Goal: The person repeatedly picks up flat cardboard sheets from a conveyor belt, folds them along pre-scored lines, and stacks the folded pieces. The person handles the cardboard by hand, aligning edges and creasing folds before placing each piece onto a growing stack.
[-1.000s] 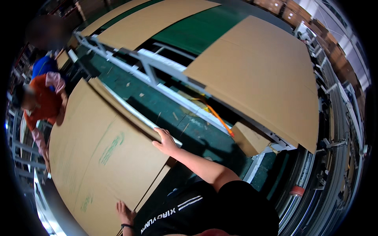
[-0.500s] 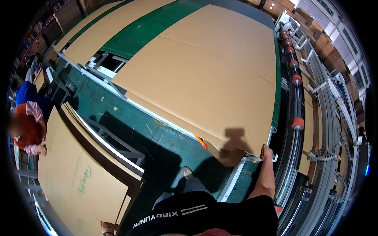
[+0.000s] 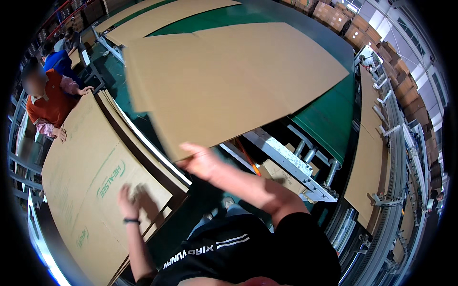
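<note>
My right hand (image 3: 198, 162) pinches the near corner of a large plain brown cardboard sheet (image 3: 229, 81), thumb on top. The sheet is tilted over the green belt table (image 3: 329, 109) and reaches left across the gap in front of it. To my left lies a stack of cardboard sheets with green print (image 3: 102, 157) on the top one. Above that top sheet, near its right edge, hangs my left hand (image 3: 128, 202), empty and slightly blurred, its fingers stretched out and casting a shadow on the board. A dark band circles the left wrist.
At the stack's far left, a person in an orange top (image 3: 55, 102) rests both hands on its edge; another in blue (image 3: 62, 64) stands behind. A metal conveyor frame (image 3: 286, 155) and an orange-handled tool (image 3: 255, 167) are ahead; machine rails (image 3: 405, 162) run along the right. Boxes (image 3: 329, 16) are piled behind.
My right hand has swung left, pulling the sheet's corner off the belt table and turning the sheet toward the stack. My left hand has moved from the stack's near edge to above its top.
</note>
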Demonstrator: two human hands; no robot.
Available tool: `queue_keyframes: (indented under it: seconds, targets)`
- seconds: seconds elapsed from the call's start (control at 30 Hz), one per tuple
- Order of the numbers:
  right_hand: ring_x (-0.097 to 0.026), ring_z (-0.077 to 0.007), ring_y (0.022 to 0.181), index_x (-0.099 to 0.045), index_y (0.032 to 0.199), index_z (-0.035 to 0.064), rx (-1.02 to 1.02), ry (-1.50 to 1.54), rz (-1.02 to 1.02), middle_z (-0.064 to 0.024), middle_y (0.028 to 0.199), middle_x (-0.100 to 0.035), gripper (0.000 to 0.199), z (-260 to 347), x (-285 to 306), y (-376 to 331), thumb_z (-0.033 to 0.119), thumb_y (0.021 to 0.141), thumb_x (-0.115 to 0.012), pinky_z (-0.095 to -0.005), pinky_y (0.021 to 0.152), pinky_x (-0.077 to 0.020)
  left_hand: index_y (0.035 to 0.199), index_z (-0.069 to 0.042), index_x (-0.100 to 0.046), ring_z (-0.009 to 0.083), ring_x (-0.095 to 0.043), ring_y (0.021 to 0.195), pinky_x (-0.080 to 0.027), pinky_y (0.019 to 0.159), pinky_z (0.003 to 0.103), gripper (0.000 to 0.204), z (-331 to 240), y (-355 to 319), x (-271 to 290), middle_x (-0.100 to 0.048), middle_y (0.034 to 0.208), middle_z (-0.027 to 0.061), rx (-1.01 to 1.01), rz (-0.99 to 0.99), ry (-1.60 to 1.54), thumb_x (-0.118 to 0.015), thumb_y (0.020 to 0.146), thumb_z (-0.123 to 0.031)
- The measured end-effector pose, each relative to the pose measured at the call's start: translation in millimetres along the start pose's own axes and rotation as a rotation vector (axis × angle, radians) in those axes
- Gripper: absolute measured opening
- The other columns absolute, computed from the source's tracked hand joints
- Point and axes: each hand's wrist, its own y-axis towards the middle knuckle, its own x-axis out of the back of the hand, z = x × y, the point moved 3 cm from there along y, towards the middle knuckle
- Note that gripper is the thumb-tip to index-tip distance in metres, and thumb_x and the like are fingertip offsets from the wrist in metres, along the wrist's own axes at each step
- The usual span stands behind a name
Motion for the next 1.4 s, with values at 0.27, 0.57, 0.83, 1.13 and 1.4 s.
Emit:
queue_keyframes:
  seconds: [0.27, 0.57, 0.83, 1.13, 1.4]
  targets:
    - [-0.060, -0.0225, 0.073, -0.054, 0.111, 0.0026, 0.182, 0.013, 1.066, -0.0115, 0.084, -0.061, 0.064, 173.6, -238.7, -90.5, 0.062, 0.091, -0.039, -0.0350, 0.063, -0.0498, 0.106, -0.013, -0.066, 0.0200, -0.063, 0.074, -0.050, 0.068, 0.037, 0.050, -215.0, 53.6, -218.5, -0.066, 0.078, 0.0107, 0.833, 0.853, -1.408, -0.057, 0.086, -0.058]
    - [-0.035, -0.0357, 0.135, -0.012, 0.148, 0.0009, 1.047, -1.049, -0.408, -0.0254, 0.147, -0.030, 0.069, 385.1, 209.8, 70.3, 0.008, 0.093, -0.053, -0.0420, 0.107, -0.0360, 0.119, 0.003, -0.056, 0.0230, -0.064, 0.094, -0.053, 0.084, 0.040, 0.041, -244.2, 86.7, -290.1, -0.065, 0.106, 0.0126, 0.637, 0.491, -1.722, -0.070, 0.083, -0.011]
    - [-0.044, -0.0323, 0.123, -0.036, 0.136, -0.0024, 0.715, -0.972, -0.943, -0.0187, 0.137, -0.042, 0.088, 305.6, 328.6, 161.3, 0.039, 0.072, -0.079, -0.0451, 0.103, -0.0366, 0.109, 0.005, -0.062, 0.0204, -0.068, 0.082, -0.057, 0.075, 0.035, 0.029, -231.2, 154.8, -197.8, -0.069, 0.096, 0.0134, 0.690, 0.273, -1.510, -0.067, 0.081, 0.000]
    - [-0.056, -0.0274, 0.114, -0.052, 0.127, 0.0044, 0.327, -0.034, -0.282, -0.0116, 0.123, -0.058, 0.048, 258.3, 277.8, 137.2, 0.022, 0.084, -0.064, -0.0444, 0.099, -0.0455, 0.112, 0.005, -0.060, 0.0166, -0.067, 0.085, -0.054, 0.079, 0.029, 0.038, -169.4, 87.0, 34.3, -0.068, 0.098, 0.0098, 0.613, 0.084, -1.221, -0.071, 0.076, -0.003]
    - [-0.055, -0.0282, 0.115, -0.050, 0.128, -0.0002, 0.379, -0.229, -0.011, -0.0129, 0.125, -0.056, 0.053, 132.0, 127.3, 25.1, 0.008, 0.078, -0.064, -0.0424, 0.100, -0.0448, 0.123, 0.011, -0.047, 0.0233, -0.068, 0.084, -0.056, 0.075, 0.032, 0.059, -51.8, -84.3, 223.1, -0.066, 0.102, 0.0172, 0.611, -0.132, -1.256, -0.067, 0.073, -0.014]
